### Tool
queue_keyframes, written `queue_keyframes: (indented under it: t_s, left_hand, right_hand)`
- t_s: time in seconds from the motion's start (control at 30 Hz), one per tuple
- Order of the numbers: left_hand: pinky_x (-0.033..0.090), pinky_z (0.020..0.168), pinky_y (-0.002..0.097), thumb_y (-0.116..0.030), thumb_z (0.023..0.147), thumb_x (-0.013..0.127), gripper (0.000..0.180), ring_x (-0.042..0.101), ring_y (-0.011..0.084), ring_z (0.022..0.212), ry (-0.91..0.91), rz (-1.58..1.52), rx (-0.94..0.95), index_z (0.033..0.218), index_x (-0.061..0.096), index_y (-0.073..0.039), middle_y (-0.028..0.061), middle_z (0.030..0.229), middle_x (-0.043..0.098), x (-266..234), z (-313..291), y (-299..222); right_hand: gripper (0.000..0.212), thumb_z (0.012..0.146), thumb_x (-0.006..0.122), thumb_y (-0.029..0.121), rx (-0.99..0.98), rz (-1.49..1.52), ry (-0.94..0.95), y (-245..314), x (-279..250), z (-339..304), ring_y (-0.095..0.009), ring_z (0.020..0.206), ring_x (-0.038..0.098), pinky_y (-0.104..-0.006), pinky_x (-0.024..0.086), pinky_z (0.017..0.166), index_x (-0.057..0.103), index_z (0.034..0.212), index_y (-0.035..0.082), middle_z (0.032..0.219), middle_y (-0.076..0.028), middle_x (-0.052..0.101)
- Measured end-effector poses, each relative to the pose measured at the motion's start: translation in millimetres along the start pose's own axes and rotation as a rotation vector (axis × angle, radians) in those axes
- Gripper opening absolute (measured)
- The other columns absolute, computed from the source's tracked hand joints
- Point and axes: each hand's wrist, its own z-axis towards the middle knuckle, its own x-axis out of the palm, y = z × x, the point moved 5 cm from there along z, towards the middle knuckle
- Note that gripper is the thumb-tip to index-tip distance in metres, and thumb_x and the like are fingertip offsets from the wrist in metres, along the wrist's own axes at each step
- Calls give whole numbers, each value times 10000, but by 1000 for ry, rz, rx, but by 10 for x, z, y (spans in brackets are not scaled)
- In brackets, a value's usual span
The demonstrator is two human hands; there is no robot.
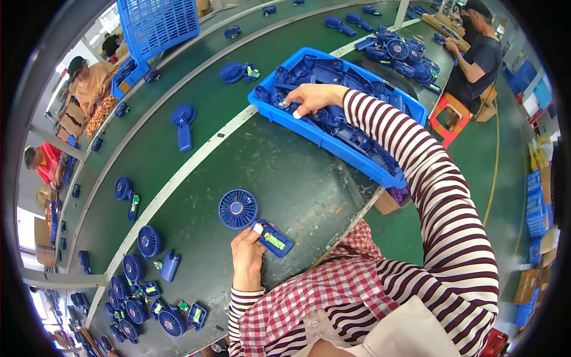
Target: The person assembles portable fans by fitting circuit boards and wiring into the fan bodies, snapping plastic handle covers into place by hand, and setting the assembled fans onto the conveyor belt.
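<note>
On the bench in front of me lies a blue handheld fan with a round grille. Its handle is opened up, with a pale green piece showing inside. My left hand grips the fan near the neck, white covering on a fingertip. Farther off to the right, my right hand reaches into a blue plastic bin heaped with blue plastic parts. Its thumb and forefinger are bent toward each other at a blue part near the bin's left end; their grip is partly hidden.
Several fans with opened handles cluster at the lower left. A conveyor belt carrying scattered fans curves past the bench. Another fan pile lies beyond the bin, near a seated person. A blue crate stands at the far left.
</note>
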Motion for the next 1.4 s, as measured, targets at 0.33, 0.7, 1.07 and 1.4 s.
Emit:
queue_keyframes:
  t_s: [0.33,0.7,1.07,1.4]
  left_hand:
    - [532,776,405,-71,868,514,260,623,322,869,2,13,4,1027,506,135,251,985,601,27,-13,-32]
    - [533,777,397,-63,877,498,264,622,321,878,-7,11,-18,1048,497,139,259,996,597,38,-56,-53]
    - [500,811,388,-87,839,542,240,617,274,894,-62,-13,-31,999,555,91,204,975,623,-24,-87,0]
    - [523,675,319,-77,820,583,148,615,174,732,-94,-40,-57,908,591,41,89,833,616,-7,-119,12]
  right_hand:
    - [536,662,721,211,-128,58,-322,-12,-188,-586,-170,774,521,-289,428,685,548,1119,-7,829,-71,547]
    - [296,698,676,150,-56,-571,-684,-526,26,-1638,-281,882,574,-344,466,771,585,939,6,911,-112,571]
    - [495,702,679,432,392,-908,-516,-455,43,-1162,-354,908,609,-443,497,729,586,959,19,998,-214,613]
    - [624,733,658,275,458,-564,-253,-910,-267,-806,-325,1069,554,-357,397,933,480,1198,-102,1157,-248,555]
